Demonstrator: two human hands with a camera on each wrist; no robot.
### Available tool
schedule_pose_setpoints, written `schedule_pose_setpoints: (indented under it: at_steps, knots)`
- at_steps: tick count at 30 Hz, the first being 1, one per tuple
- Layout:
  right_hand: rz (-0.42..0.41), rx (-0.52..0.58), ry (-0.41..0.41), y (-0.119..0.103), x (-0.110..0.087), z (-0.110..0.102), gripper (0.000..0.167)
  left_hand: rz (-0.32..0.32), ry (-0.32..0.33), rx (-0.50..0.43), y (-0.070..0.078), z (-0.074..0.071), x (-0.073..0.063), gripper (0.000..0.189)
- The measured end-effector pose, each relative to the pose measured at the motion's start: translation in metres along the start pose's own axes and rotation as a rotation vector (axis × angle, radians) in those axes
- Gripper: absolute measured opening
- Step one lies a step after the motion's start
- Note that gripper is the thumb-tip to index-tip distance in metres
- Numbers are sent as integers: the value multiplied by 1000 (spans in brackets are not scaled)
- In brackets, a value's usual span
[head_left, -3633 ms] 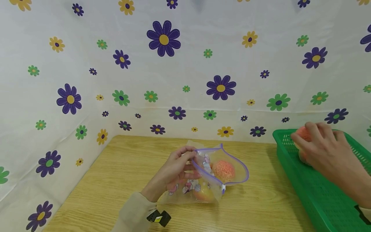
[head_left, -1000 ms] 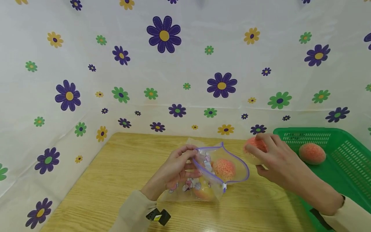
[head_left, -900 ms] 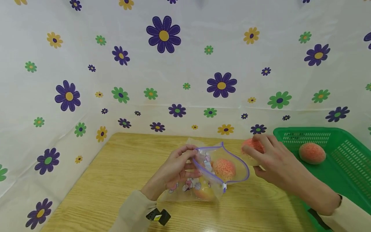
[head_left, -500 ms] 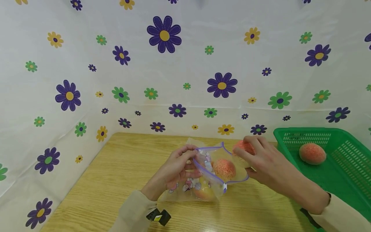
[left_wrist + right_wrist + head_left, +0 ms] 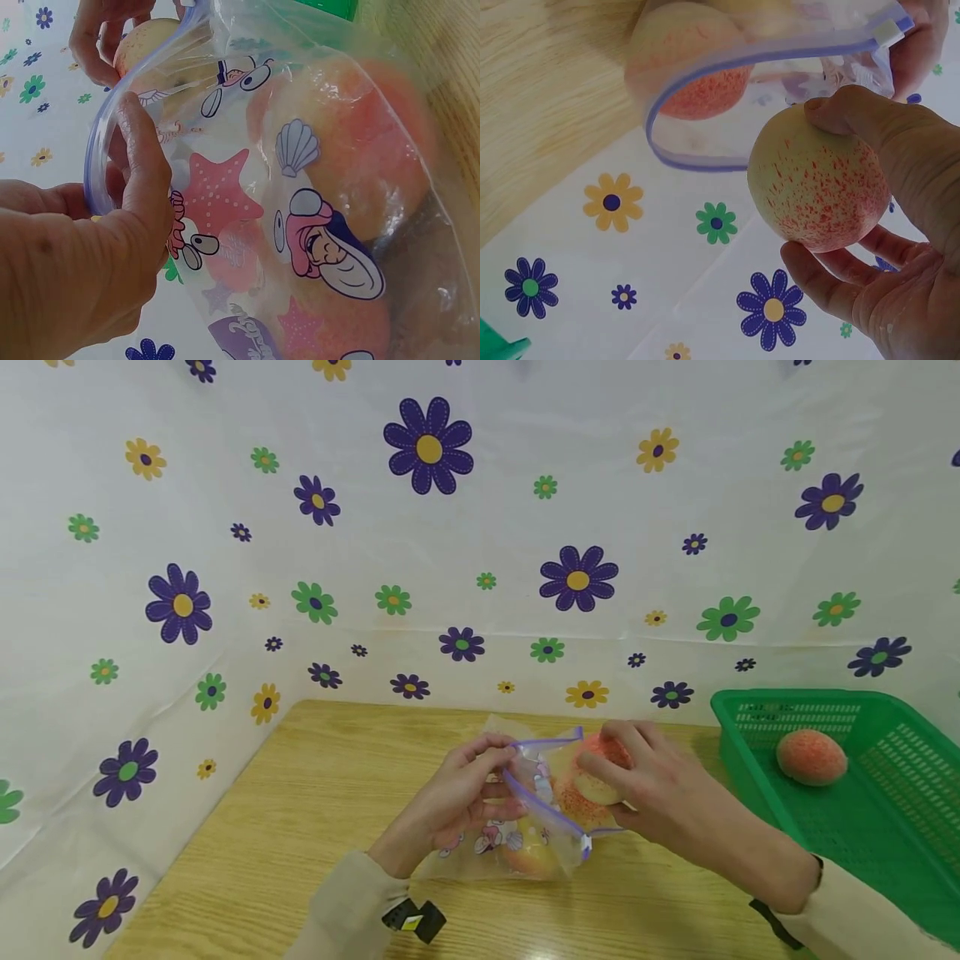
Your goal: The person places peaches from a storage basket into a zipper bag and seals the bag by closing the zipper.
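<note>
A clear zip bag [image 5: 480,860] with a purple rim and cartoon prints lies on the table with its mouth spread. My left hand [image 5: 453,797] pinches the rim between thumb and fingers. At the mouth, my right hand [image 5: 675,789] holds a pink-speckled peach [image 5: 810,184], thumb on one side and fingers on the other. Inside the bag sit several peaches; one [image 5: 697,60] is close to the opening. The left wrist view shows another peach [image 5: 360,150] deeper, behind the printed plastic. In the head view, the held peach partly covers the one near the opening.
At the right stands a green plastic basket [image 5: 765,802] with one peach [image 5: 812,757] in it. The wooden table [image 5: 330,793] meets a flower-printed white sheet [image 5: 480,527] at the back and left. A white slider [image 5: 585,843] hangs at the rim's near end.
My right hand has lifted a peach from the basket and carried it left to the bag's mouth. The left hand keeps its grip on the rim.
</note>
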State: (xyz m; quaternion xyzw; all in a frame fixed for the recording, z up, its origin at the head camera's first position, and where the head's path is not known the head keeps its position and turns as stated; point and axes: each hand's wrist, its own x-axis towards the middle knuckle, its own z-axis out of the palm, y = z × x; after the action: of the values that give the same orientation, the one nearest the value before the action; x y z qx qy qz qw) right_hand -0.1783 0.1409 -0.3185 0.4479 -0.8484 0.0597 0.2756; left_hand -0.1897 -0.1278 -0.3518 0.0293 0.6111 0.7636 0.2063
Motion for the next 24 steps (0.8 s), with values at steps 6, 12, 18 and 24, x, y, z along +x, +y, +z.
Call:
schedule_pose_setpoints:
  at_steps: [6,12,18,24]
  knots:
    - [-16,12,-27,-5,3,7,71,-7,-8,-28,0,3,1,19]
    - [-7,48,-90,-8,3,10,70,-6,-4,-27,1,3,0,20]
    - [-15,161,-173,-10,0,10,67,7,-20,-28,1,6,-1,15]
    - [-37,270,-325,-10,-6,10,59,-2,-54,32,-4,13,0,21]
